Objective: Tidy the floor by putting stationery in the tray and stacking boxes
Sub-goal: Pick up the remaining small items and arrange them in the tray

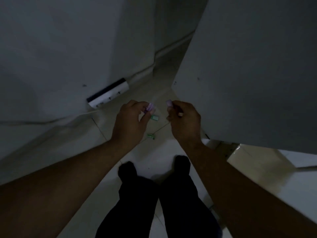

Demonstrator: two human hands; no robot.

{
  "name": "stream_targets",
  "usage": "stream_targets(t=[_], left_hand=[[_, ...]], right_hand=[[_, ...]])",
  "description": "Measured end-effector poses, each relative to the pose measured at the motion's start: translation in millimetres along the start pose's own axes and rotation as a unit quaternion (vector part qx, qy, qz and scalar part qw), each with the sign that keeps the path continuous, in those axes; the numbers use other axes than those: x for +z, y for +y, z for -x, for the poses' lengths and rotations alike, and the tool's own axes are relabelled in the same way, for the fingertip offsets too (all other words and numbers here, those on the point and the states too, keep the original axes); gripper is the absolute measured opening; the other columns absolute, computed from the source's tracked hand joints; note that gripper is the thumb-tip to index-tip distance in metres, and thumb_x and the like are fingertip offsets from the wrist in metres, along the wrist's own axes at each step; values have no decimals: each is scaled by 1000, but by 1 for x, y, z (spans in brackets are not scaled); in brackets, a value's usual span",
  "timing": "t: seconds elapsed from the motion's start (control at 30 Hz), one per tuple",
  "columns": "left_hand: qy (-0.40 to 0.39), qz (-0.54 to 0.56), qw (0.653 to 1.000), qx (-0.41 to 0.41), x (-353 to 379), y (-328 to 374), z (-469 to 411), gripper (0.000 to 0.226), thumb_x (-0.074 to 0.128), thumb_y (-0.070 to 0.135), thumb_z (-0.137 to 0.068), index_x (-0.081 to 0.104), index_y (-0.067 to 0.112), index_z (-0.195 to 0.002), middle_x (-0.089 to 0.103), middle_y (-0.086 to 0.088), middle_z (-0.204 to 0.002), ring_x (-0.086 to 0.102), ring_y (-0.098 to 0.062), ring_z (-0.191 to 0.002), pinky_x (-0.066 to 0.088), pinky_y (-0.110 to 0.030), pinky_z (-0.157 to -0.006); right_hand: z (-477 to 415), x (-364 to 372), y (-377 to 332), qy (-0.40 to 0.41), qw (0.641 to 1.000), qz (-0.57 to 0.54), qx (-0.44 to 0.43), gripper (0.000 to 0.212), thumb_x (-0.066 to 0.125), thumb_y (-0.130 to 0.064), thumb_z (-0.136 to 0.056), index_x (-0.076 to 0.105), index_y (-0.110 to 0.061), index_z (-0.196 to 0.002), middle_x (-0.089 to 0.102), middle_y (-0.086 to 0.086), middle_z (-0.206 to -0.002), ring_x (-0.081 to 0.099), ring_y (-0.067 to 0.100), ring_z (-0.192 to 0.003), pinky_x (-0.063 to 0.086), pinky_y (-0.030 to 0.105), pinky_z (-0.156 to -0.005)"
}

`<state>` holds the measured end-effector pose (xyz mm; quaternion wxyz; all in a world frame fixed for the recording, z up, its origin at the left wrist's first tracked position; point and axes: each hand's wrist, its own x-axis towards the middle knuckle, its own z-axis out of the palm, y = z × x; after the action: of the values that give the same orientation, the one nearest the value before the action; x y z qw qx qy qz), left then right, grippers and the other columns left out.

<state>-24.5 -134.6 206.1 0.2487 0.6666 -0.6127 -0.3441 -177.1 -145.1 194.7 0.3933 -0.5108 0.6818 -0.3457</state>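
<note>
Here, at the middle left of the frame, a white power strip (108, 95) lies at the foot of a pale draped surface, its cord trailing toward the tiled floor (151, 169). Just right of it the left hand (132, 121) is closed around a small purple piece (150, 107), pinched at the fingertips. Below and between the hands, two small green pieces (154, 117) (151, 136) lie on the floor, near each other. The right hand (185, 121) pinches a second purple piece (169, 102); in this dim light they are probably erasers or caps, though I cannot be sure. No tray is in view, so both held items must travel somewhere unseen. The risk is a fumble: grips this light could let a piece slip and roll under the drape. Reaching for the green pieces with full hands could cause the same drop.
</note>
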Motion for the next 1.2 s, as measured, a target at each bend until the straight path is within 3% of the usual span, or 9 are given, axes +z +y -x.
stream_targets(t=[0.13, 0.23, 0.3, 0.33, 0.4, 0.47, 0.6, 0.97, 1.2], left_hand=[[23, 31, 999, 10, -51, 66, 4, 20, 62, 26, -90, 69, 16, -106, 62, 7, -94, 54, -6, -85, 40, -5, -76], [23, 40, 999, 9, -87, 111, 12, 20, 61, 30, -90, 69, 18, -104, 62, 7, -93, 57, -7, -84, 44, -13, -73], [14, 45, 999, 13, -114, 144, 20, 20, 62, 31, -89, 69, 17, -102, 64, 6, -92, 57, -8, -84, 46, -17, -73], [16, 48, 999, 15, -125, 160, 25, 19, 63, 30, -89, 69, 17, -101, 65, 6, -92, 57, -7, -83, 45, -15, -72], [30, 63, 997, 22, -150, 189, 33, 16, 65, 30, -87, 67, 18, -98, 65, 6, -91, 57, -6, -81, 41, -6, -66], [53, 87, 995, 25, -168, 210, 41, 16, 66, 30, -86, 68, 18, -97, 67, 4, -91, 59, -7, -80, 40, -5, -64], [64, 101, 992, 50, -208, 247, 53, 20, 66, 30, -86, 69, 17, -101, 68, 0, -93, 61, -9, -82, 49, -20, -69], [59, 109, 985, 124, -247, 304, 48, 20, 64, 39, -86, 69, 22, -95, 68, 6, -87, 61, -4, -79, 43, -10, -62], [53, 93, 987, 119, -231, 318, 7, 14, 67, 33, -84, 69, 22, -92, 66, 6, -85, 57, 0, -75, 38, -2, -60]], right_hand=[[23, -37, -76, 48, 998, 1, -35, 27, 61, -25, -94, 65, -7, -73, 62, 1, -65, 58, 12, -63, 48, 34, -59], [42, -65, -128, 51, 998, -24, -15, 20, 60, -30, -93, 61, -16, -79, 62, -15, -69, 55, -6, -61, 47, 16, -56], [54, -85, -162, 38, 999, -16, 6, 18, 61, -30, -93, 65, -21, -78, 64, -11, -68, 60, 3, -66, 55, 30, -64], [58, -94, -177, 30, 999, -6, 15, 15, 61, -28, -92, 68, -22, -81, 65, -7, -73, 62, 10, -71, 55, 41, -68], [68, -113, -209, 39, 999, 10, 20, 8, 62, -26, -91, 70, -25, -90, 65, -3, -82, 62, 14, -80, 54, 47, -73], [75, -130, -233, 75, 997, 25, 5, 10, 64, -28, -90, 71, -23, -93, 63, -5, -82, 61, 13, -81, 54, 44, -74], [88, -159, -278, 89, 995, 40, -6, 18, 64, -36, -89, 71, -23, -98, 63, -2, -91, 61, 11, -84, 55, 40, -77], [92, -206, -334, 118, 990, 42, -64, 20, 61, -42, -90, 69, -26, -79, 64, -13, -68, 62, 9, -75, 54, 38, -69], [29, -238, -328, 98, 994, 40, -35, 14, 62, -34, -90, 71, -24, -94, 70, 1, -87, 65, 13, -84, 53, 34, -77]])
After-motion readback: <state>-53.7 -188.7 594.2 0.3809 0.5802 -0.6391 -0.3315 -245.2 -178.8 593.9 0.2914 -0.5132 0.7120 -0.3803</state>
